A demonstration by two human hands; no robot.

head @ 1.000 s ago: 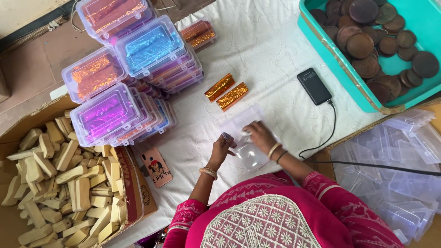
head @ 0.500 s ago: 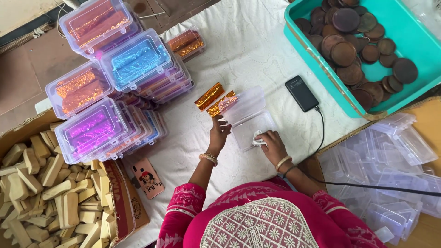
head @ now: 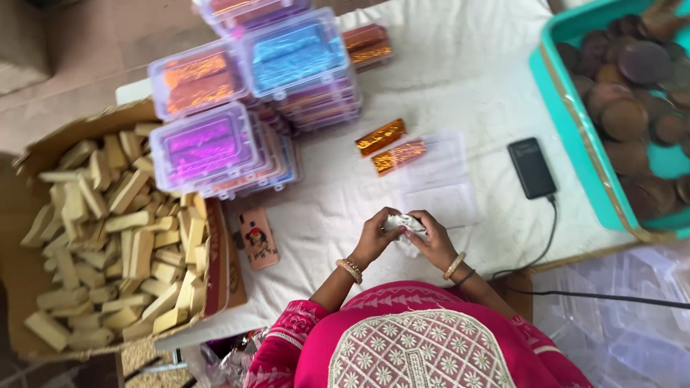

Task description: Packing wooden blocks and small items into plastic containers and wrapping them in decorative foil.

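White crumpled cloth (head: 404, 224) sits pinched between the left hand (head: 375, 237) and right hand (head: 433, 241), both closed around it, just below an open clear plastic box (head: 438, 183).

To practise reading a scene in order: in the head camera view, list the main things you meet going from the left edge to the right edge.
Cardboard box of tan blocks → stacked clear boxes of coloured foil → patterned phone → left hand → right hand → black power bank → teal tray of brown discs.
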